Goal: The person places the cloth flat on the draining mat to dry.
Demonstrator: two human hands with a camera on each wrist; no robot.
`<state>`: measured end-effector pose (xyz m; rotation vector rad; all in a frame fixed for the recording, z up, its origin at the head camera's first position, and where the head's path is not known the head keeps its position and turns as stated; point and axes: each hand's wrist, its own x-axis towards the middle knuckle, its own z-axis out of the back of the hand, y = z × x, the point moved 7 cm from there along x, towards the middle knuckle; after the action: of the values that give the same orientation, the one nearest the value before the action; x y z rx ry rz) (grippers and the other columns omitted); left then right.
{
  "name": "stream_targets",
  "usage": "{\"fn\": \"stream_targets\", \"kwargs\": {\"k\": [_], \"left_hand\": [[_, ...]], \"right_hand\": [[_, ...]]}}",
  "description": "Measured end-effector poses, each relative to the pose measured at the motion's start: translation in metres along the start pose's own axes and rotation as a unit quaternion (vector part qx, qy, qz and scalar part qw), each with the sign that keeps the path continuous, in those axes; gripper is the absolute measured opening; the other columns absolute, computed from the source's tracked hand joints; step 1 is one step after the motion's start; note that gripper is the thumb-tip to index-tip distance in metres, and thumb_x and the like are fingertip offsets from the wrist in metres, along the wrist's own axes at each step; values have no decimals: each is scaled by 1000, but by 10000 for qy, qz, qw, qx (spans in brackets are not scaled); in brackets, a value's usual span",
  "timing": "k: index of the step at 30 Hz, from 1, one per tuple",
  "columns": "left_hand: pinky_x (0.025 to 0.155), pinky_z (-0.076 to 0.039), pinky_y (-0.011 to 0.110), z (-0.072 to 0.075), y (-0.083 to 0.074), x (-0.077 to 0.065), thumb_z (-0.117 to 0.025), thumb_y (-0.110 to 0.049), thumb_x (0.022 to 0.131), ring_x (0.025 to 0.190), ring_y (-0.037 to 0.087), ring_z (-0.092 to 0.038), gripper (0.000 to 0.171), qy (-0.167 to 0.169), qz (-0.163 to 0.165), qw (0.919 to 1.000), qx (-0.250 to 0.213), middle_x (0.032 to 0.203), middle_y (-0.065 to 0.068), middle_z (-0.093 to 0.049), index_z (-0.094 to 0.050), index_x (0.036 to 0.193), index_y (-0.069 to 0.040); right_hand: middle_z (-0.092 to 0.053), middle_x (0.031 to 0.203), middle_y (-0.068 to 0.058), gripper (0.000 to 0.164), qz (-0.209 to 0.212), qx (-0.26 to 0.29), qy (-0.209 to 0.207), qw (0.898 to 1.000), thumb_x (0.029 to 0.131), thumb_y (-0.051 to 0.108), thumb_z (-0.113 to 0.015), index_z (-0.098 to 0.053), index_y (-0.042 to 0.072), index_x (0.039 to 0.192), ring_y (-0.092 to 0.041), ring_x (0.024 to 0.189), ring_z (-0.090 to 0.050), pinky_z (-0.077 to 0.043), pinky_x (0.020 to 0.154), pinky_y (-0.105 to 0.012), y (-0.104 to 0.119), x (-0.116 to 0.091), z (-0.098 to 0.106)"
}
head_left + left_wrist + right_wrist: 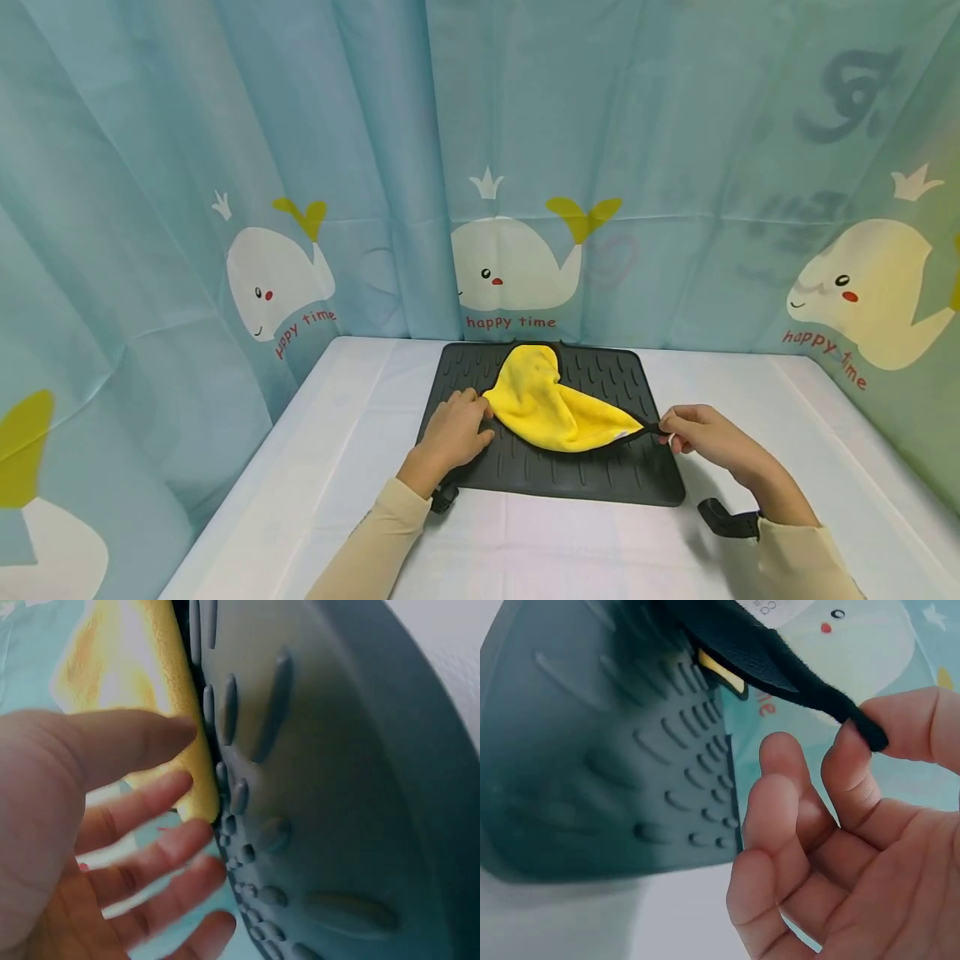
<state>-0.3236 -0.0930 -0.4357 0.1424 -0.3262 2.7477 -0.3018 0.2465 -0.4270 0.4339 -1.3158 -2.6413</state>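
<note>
A yellow cloth [555, 408] with a black edge lies rumpled across a ribbed dark grey mat [525, 479]. Between thumb and index finger, my right hand [708, 435] pinches a black strap [817, 694] at the cloth's right corner, holding it out past the mat's right edge. A white tag [769, 609] shows near that corner. At the cloth's left end is my left hand [452, 429], its fingers spread and loosely bent above the mat. In the left wrist view the thumb overlaps the yellow edge; contact there is hard to tell.
The mat lies on a white-covered table [360, 400]. Behind and beside it hangs a light blue curtain [390, 167] with whale prints. Black wrist devices [727, 518] sit at both forearms.
</note>
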Motion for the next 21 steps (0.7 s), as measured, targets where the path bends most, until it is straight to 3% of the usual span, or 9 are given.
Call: {"fn": "stream_targets", "kwargs": {"k": [5, 11, 16, 21], "left_hand": [[87, -48, 45, -1, 12, 3, -74, -29, 95, 103, 28, -53, 30, -26, 520, 9982, -304, 114, 10, -60, -71, 117, -10], [92, -43, 50, -1, 24, 9, -69, -25, 98, 108, 31, -47, 41, 75, 981, 9902, -989, 127, 17, -56, -65, 135, -7], [95, -39, 54, -4, 26, 18, -68, -24, 99, 116, 36, -44, 43, 254, 1147, 9838, -1354, 135, 20, -53, -63, 140, -11], [100, -36, 57, -11, 28, 22, -66, -25, 99, 117, 38, -42, 47, 445, 1435, 9796, -1332, 138, 22, -51, -59, 143, -10]], "right_hand": [[-62, 82, -4, 25, -71, 166, 110, 9998, 103, 18, -49, -63, -2, 98, -13, 76, -56, -48, 74, -27, -14, 5, -3], [-65, 95, -8, 29, -83, 185, 414, 9989, 106, 25, -54, -62, -2, 111, -16, 78, -58, -49, 71, -28, -20, 10, -15], [-63, 88, -6, 34, -136, -52, 572, 9983, 103, 33, -61, -65, 1, 113, -18, 77, -54, -47, 68, -28, -16, 13, -27], [-60, 80, -4, 29, -1, -213, 457, 9987, 101, 31, -63, -67, 3, 105, -16, 72, -51, -44, 63, -27, -9, 13, -32]]}}
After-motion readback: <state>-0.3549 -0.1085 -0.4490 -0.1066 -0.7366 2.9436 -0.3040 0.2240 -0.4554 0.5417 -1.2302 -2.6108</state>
